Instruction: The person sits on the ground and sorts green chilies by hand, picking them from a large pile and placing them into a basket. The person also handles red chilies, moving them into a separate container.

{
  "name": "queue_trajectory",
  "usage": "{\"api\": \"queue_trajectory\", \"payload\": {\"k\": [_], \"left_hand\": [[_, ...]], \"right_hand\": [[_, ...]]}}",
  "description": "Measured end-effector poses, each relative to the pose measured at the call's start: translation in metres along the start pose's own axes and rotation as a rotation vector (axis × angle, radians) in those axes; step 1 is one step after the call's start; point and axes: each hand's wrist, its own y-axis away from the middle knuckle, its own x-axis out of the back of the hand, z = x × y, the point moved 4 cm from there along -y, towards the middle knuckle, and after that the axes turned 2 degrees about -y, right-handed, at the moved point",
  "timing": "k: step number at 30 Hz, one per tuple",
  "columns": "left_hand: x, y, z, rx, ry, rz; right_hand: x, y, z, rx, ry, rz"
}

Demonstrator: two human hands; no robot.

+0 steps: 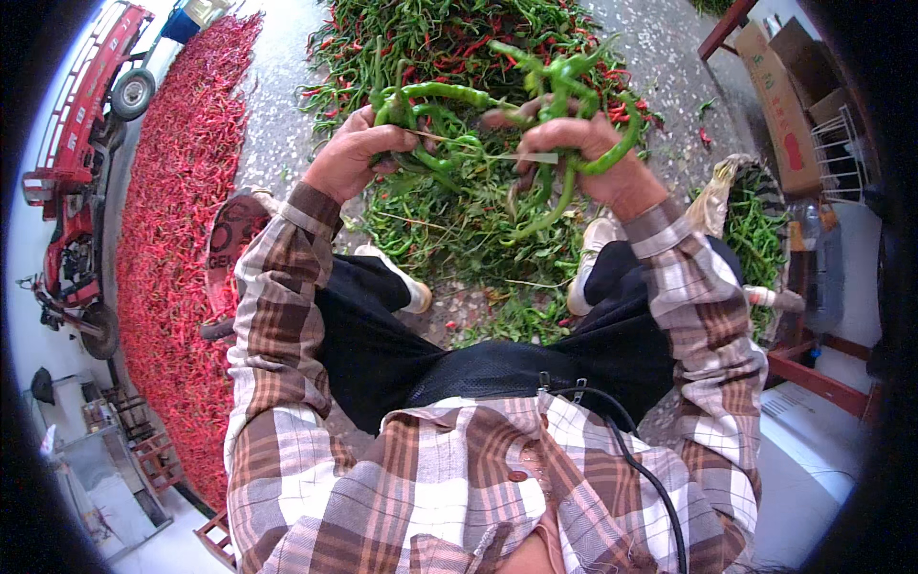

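Both hands are raised over the heap in front of my knees. Several long green chili peppers [400, 110] with stems are gripped in my left hand [349, 153], thumb pressed against them. My right hand [598, 143] is closed around a larger tangle of curled green chili peppers [571, 77], some hanging below the fingers. Thin pale stalks stretch across the gap between the hands. Beneath them lies a litter of green leaves, stems and chilies [449, 234]. Just beyond is a big pile of green chilies mixed with red ones [421, 38].
Red chilies [182, 182] cover a broad strip of floor at left, beside a red cargo tricycle [81, 153]. At right stand a cardboard box [779, 120], a white wire rack [841, 153] and an open sack of green chilies [755, 225]. My white shoes [588, 256] flank the litter.
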Motion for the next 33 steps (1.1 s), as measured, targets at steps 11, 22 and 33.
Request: {"api": "queue_trajectory", "payload": {"k": [11, 22, 33], "left_hand": [[0.074, 0.0, 0.043, -0.277, 0.349, 0.294], [0.084, 0.033, 0.056, -0.35, 0.447, 0.172], [-0.031, 0.021, 0.034, -0.528, -0.798, 0.481]], "right_hand": [[-0.033, -0.006, 0.011, -0.208, 0.314, -0.181], [-0.049, 0.007, -0.036, 0.228, -0.083, 0.072], [-0.098, -0.036, 0.022, 0.314, 0.038, 0.268]]}}
